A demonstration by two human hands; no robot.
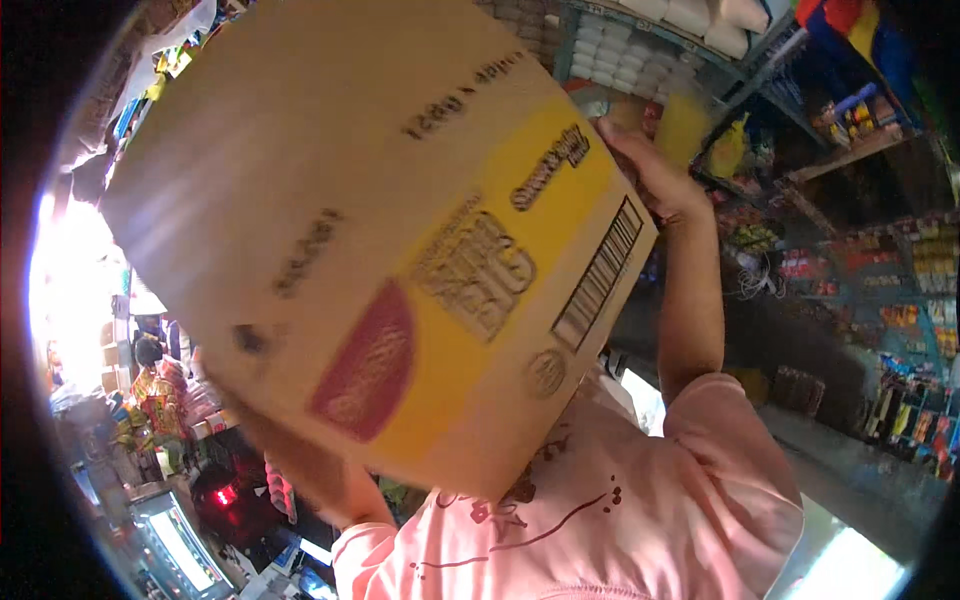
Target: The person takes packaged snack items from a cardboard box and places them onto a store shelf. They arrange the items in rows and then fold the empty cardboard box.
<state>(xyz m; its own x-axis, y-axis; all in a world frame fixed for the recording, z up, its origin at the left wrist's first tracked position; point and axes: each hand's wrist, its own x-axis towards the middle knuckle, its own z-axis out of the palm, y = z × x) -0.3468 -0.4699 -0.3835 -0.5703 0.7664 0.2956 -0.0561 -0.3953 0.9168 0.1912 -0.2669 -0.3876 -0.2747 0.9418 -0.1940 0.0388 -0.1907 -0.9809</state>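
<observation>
A large cardboard box is raised and tilted in front of me, filling the middle of the view. Its near face carries a yellow printed band, a dark pink patch, a barcode and writing. My right hand grips the box along its right edge, with the arm bent upward. From the lower left, my left forearm reaches up to the box's lower left edge. Most of the left hand is hidden behind the cardboard or blurred there. Below the box shows my pink shirt.
White bags fill a shelf at the top. Shelves with colourful packets run along the right. A person in patterned clothing is at the left, near a bright opening. A lit screen and a red light are at lower left.
</observation>
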